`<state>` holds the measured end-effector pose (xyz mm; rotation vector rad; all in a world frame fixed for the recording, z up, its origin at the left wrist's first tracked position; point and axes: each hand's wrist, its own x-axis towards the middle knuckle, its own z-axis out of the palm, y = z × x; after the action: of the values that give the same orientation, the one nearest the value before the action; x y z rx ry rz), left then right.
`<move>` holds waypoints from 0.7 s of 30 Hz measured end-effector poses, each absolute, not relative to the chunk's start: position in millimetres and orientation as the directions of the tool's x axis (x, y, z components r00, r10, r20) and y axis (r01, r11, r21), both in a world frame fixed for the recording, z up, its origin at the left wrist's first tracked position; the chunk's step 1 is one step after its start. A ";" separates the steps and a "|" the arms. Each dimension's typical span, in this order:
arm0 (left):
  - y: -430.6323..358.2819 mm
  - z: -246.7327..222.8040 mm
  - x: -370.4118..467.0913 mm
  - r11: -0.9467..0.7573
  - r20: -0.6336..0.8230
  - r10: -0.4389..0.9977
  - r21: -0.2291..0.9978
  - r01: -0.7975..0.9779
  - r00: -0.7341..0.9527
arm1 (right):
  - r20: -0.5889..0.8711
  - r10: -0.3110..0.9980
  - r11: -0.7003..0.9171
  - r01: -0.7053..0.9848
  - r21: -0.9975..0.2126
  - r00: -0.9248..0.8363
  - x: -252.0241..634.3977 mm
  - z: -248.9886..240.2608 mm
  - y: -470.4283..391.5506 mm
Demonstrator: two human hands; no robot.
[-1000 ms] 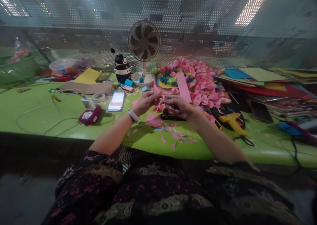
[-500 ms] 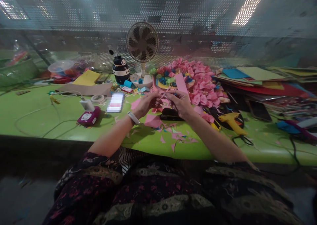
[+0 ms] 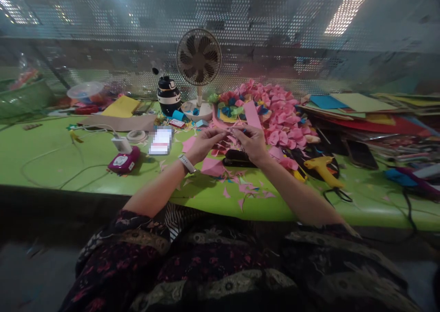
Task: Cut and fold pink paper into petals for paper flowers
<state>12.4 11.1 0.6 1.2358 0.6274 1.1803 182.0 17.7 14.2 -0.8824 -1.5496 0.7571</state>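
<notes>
My left hand (image 3: 205,142) and my right hand (image 3: 251,145) meet fingertip to fingertip above the middle of the green table (image 3: 206,197). Both are pinched closed on something too small to make out, maybe a bit of pink paper. A black stapler (image 3: 237,158) lies just below my hands. Beside it, a pink paper piece (image 3: 212,166) is on the table, with pink scraps (image 3: 245,188) scattered in front. Behind my right hand rises a large heap of pink paper flowers (image 3: 275,115), and a pink strip (image 3: 252,115) leans against it.
A small fan (image 3: 199,57) and a dark bottle (image 3: 168,96) stand at the back. On the left are a phone (image 3: 161,141) and a purple power adapter (image 3: 123,160). A yellow glue gun (image 3: 323,170), a dark phone (image 3: 360,154) and paper stacks (image 3: 360,103) are on the right.
The fingers of my left hand have straightened somewhat and now reach further toward my right fingertips. My right hand has barely moved. The view has shifted slightly.
</notes>
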 end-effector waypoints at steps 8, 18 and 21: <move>17.1 -0.5 12.0 -0.151 0.211 0.966 0.929 -0.337 0.147 | 0.442 0.864 0.502 0.354 -0.789 -0.239 189.1 22.1 11.9; 16.0 -0.3 11.7 -0.179 0.269 0.943 0.907 -0.381 0.197 | 0.576 0.715 0.681 0.584 -0.443 -0.397 191.3 12.0 20.9; 16.5 -0.3 10.5 -0.197 0.282 0.938 0.912 -0.361 0.200 | 0.561 0.711 0.696 0.539 -0.474 -0.424 193.6 19.5 18.5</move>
<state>10.5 16.5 -0.3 1.2294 0.6471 1.3354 193.6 18.5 19.5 -0.9520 -2.1311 0.2841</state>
